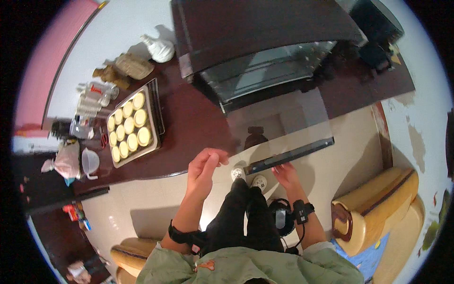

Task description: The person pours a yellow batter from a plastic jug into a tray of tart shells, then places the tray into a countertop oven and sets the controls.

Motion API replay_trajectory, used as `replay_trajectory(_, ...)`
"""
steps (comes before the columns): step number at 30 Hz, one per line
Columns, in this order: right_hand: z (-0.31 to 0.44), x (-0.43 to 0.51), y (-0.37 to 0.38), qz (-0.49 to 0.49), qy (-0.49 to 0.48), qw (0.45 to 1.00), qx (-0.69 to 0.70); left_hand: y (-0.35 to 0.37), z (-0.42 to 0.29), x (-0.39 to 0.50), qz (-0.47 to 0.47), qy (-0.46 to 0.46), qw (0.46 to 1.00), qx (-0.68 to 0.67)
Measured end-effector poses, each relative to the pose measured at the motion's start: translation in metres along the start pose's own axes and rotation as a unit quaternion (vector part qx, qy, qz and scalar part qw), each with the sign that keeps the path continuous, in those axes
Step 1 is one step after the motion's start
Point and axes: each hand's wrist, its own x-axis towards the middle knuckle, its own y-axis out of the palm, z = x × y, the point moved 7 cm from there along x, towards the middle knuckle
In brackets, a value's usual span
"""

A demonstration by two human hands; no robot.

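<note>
An oven (262, 25) stands on a dark wooden table, its glass door (283, 113) swung down toward me. My right hand (286, 175) is at the underside of the door's dark front bar (291, 155); its fingertips are partly hidden there, so its grip is unclear. My left hand (205, 165) hangs before the table edge with loosely bent fingers, and nothing shows in it. To its left on the table, a metal baking tray (154, 143) holds several round, pale yellow tarts (129, 125) in rows. A black wire rack (158, 103) shows along the tray's right side.
Paper bags (134, 66), a white cloth-like bundle (158, 49), red scissors (103, 138) and a clear measuring jug (90, 161) sit around the tray. A yellow sofa (376, 206) stands at right. A black bin-like container (282, 216) is beside my legs.
</note>
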Motion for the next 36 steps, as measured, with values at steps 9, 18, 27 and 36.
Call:
replay_trajectory(9, 0.005, 0.005, -0.021, -0.056, 0.004, 0.997, -0.049, -0.023, 0.001, -0.01, -0.005, 0.045, 0.998, -0.04)
replay_trajectory(18, 0.012, 0.005, -0.034, -0.097, -0.015, 0.988, -0.121, -0.084, 0.005, -0.023, -0.058, 0.044, 0.996, -0.052)
replay_trajectory(27, -0.031, -0.022, 0.008, -0.097, 0.101, 0.977, -0.16, -0.196, 0.01, -0.04, -0.15, 0.042, 0.985, -0.079)
replay_trajectory(36, -0.157, 0.002, 0.245, -0.018, 0.061, 0.819, -0.57, -0.417, 0.023, -0.058, -0.348, 0.058, 0.936, -0.008)
